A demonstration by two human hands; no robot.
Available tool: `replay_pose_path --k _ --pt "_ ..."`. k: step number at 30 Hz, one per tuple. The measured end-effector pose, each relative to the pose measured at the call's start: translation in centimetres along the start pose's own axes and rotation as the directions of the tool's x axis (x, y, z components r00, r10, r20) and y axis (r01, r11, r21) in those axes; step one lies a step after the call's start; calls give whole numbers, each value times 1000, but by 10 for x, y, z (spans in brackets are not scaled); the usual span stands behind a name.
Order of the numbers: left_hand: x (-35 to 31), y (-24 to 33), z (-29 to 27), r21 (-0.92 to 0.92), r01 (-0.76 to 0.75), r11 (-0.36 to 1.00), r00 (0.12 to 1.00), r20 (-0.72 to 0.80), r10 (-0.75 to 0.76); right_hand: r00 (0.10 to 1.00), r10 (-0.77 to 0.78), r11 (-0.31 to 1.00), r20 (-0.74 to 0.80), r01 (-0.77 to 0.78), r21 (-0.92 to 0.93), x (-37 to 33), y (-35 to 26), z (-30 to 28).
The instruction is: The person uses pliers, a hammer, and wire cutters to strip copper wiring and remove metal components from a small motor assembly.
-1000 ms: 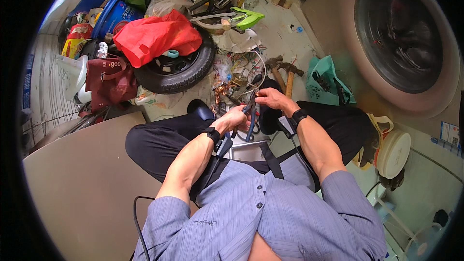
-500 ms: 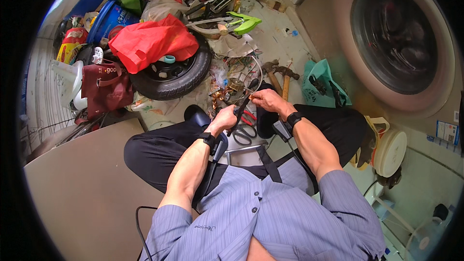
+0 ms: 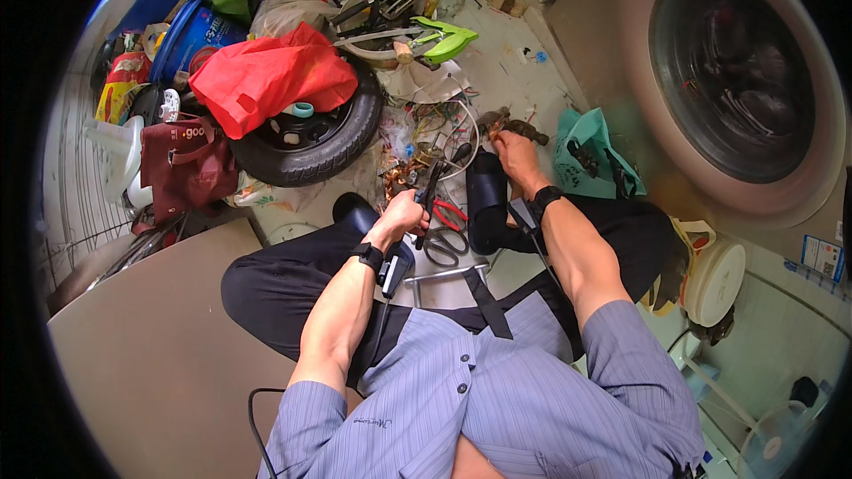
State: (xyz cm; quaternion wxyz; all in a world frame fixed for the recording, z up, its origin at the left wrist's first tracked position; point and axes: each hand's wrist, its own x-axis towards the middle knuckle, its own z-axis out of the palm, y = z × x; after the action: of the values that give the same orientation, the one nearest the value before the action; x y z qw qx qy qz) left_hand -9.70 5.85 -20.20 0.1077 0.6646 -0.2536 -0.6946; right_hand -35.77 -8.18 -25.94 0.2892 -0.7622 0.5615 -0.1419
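Note:
My left hand (image 3: 404, 213) is closed around a long black tool-like piece (image 3: 432, 184), whose exact kind I cannot make out. It slants upward above the work spot between my feet. Beyond my right foot, my right hand (image 3: 519, 160) is closed at the handle of a hammer (image 3: 530, 131), just below its dark head; the handle is mostly hidden by the hand. A second hammer head (image 3: 493, 117) lies beside it. Below the black piece are red-handled pliers (image 3: 451, 213) and dark-handled scissors (image 3: 445, 247). Copper-coloured scraps (image 3: 398, 179) lie past my left hand.
A black tyre (image 3: 306, 155) with a red bag (image 3: 271, 80) on it lies at the far left. A teal bag (image 3: 593, 155) stands right of the hammers, before a front-loading washer (image 3: 612, 62). Tangled wires (image 3: 435, 115) and a green-handled tool (image 3: 451, 40) lie farther off.
My right hand has left the black piece and moved away and to the right, onto the hammer. My left hand keeps the piece and has shifted slightly left.

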Motion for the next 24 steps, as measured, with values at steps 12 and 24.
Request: replay_pose_path --k 12,24 --pt "18 6 26 -422 -47 906 995 -95 7 799 33 956 601 -199 213 -59 -103 26" --pt "13 -4 45 -413 -84 907 996 -20 82 820 -5 750 572 -376 544 -98 -133 24"
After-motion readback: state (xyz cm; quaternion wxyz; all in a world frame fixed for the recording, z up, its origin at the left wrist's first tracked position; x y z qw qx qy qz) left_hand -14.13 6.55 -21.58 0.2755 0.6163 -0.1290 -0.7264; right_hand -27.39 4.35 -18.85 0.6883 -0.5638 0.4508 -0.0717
